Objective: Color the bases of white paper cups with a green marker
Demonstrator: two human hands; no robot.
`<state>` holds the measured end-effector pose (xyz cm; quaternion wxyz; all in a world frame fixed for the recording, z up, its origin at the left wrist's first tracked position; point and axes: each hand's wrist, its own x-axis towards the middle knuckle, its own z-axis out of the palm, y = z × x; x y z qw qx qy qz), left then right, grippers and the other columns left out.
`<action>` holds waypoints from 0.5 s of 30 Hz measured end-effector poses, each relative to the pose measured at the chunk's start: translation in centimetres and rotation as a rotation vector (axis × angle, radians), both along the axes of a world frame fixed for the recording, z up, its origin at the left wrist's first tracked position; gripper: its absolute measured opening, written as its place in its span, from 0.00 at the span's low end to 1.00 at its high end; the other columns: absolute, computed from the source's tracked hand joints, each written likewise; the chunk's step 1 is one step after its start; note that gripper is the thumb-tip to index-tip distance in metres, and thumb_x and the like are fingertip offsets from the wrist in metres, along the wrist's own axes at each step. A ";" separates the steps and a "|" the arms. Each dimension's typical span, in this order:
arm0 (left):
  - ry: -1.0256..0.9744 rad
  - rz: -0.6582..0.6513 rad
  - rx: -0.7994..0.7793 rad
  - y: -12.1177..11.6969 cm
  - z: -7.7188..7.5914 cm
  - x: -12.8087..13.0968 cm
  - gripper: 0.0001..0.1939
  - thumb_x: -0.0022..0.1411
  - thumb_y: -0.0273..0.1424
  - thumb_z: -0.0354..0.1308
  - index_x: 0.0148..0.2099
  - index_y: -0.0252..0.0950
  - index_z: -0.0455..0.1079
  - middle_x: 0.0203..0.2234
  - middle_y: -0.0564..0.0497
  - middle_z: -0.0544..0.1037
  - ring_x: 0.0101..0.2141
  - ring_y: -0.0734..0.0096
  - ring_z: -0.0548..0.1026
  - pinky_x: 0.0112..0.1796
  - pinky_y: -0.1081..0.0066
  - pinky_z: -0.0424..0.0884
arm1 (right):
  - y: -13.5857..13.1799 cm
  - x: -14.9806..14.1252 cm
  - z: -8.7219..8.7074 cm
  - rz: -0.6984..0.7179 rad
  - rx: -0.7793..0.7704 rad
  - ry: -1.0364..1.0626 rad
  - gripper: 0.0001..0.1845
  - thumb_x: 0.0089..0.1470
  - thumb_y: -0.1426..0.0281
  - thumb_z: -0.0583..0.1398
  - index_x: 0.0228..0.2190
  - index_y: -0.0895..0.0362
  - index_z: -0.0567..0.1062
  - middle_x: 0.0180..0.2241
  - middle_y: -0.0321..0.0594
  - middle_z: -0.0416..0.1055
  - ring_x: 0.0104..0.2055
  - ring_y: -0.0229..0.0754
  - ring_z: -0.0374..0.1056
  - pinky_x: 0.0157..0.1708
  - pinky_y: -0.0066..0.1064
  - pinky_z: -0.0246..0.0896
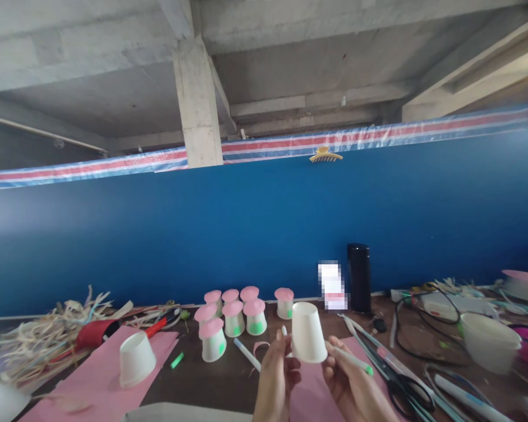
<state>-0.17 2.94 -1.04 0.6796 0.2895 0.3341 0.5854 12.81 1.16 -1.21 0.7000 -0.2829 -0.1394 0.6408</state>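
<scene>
While both bare hands are raised over a dark brown table, a white paper cup (308, 333) sits between them, upside down with its wide mouth facing downward. The left hand (274, 376) has its thumb and fingers closed on the cup's lower side, near the rim, seemingly to steady it without covering the wall. A small white object pokes up beside that thumb; what it is cannot be told. The right hand (352, 384) pinches a slim white marker (352, 360), its green end pointing away from the cup. Those fingertips are at the cup's other side, perhaps sharing its support; whether they press on it is unclear.

Beneath the hands lies pink paper (307, 394). To the left, seven upside-down cups with pink tops (234, 316) stand close together, probably grouped to keep them off the working spot; some show green patches. An eighth pink-topped cup (284, 303) stands apart, behind the held one. Farther left, a plain white cup (137, 358) rests mouth down on pink sheets (90, 372), near a loose green cap (176, 360). Black scissors (407, 394) lie to the right, likely within easy reach.
</scene>
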 end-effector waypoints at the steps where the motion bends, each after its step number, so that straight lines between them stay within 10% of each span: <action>1: -0.064 -0.056 -0.056 -0.1 0.1 0.1 0.27 0.50 0.51 0.58 0.39 0.32 0.70 0.23 0.53 0.71 0.21 0.80 0.67 0.21 0.79 0.60 | 0.0 0.0 0.1 -0.003 -0.003 -0.004 0.29 0.33 0.77 0.71 0.38 0.56 0.67 0.24 0.30 0.70 0.22 0.28 0.67 0.23 0.19 0.67; 7: -0.344 -0.274 -0.274 -0.9 1.4 0.7 0.21 0.51 0.46 0.61 0.34 0.30 0.68 0.17 0.56 0.66 0.17 0.83 0.64 0.16 0.82 0.55 | -0.2 -0.2 0.1 0.021 0.026 -0.041 0.26 0.36 0.77 0.70 0.37 0.55 0.67 0.26 0.29 0.70 0.23 0.28 0.68 0.24 0.18 0.67; 15: -0.593 -0.153 -0.109 -1.3 1.4 0.1 0.05 0.58 0.28 0.57 0.34 0.31 0.66 0.21 0.52 0.69 0.17 0.85 0.61 0.17 0.82 0.56 | -0.4 -0.6 -0.4 0.065 0.088 -0.292 0.22 0.40 0.67 0.69 0.36 0.53 0.67 0.23 0.28 0.68 0.25 0.31 0.67 0.26 0.22 0.66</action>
